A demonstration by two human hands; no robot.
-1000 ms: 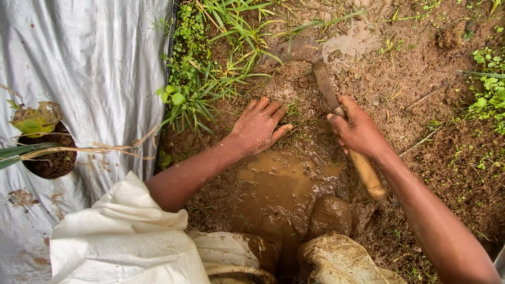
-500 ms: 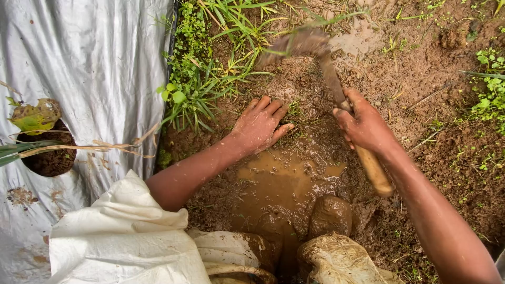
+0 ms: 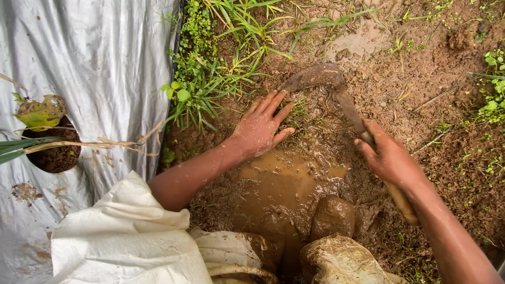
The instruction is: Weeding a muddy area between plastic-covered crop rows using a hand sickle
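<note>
A short hoe (image 3: 336, 92) is held over wet soil beside a puddle.

Its curved, muddy blade rests on the ground near a small tuft of grass (image 3: 299, 108), and the wooden handle runs down to the right hand (image 3: 389, 158), which is closed firmly around it. The left hand (image 3: 260, 126) lies flat on the mud with fingers spread apart, holding nothing, just beside the blade. Below them is brown puddle water (image 3: 286, 184); at left, a grey plastic sheet (image 3: 100, 68) covers the ground.
</note>
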